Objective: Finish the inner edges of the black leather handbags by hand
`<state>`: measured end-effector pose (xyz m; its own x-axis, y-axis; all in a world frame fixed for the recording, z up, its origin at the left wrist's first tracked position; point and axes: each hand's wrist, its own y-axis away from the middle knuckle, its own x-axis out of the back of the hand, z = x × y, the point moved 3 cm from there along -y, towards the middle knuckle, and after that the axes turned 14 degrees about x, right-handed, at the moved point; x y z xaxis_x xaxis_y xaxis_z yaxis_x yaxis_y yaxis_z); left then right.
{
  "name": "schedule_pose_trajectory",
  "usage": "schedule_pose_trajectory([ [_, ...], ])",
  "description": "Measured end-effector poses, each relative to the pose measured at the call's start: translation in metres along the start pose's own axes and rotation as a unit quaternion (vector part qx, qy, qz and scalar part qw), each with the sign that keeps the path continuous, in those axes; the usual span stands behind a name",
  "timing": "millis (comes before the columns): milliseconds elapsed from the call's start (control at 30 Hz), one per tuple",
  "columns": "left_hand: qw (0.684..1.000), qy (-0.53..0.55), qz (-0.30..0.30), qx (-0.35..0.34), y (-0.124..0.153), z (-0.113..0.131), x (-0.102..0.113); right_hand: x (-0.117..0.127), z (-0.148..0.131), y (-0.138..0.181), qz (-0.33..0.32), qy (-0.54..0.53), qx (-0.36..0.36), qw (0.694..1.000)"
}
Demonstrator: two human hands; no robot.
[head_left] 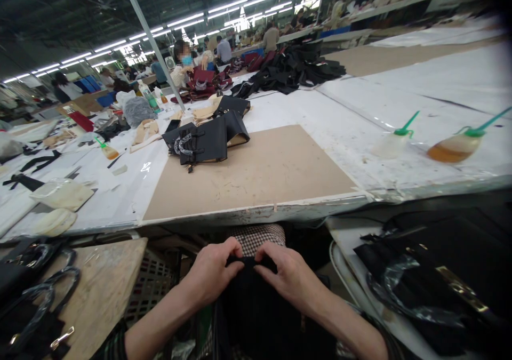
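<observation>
Lying just below the worktable point(256, 214), a black panel point(256, 309) was pinched by left hand point(210, 276) and right hand point(290, 277).

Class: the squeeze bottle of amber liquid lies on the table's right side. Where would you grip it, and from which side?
Grip the amber bottle round its wide body, coming from above and spanning its width. It appears to lie over on its side with the thin green nozzle pointing up and right, and the nozzle is too slim to hold.

Tips of fingers point(234, 249) behind black material point(256, 306)
</observation>
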<state>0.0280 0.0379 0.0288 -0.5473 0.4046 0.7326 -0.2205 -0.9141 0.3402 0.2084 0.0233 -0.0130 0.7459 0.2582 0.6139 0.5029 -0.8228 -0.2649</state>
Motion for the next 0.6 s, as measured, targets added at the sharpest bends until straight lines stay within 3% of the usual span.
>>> schedule_pose_trajectory([
  [600, 0.981, -0.180, 0.036, -0.065, -0.0059, 0.0049, -0.0061, -0.0069, -0.0033, 0.0052, 0.027, 0.045, 0.039, 0.998],
])
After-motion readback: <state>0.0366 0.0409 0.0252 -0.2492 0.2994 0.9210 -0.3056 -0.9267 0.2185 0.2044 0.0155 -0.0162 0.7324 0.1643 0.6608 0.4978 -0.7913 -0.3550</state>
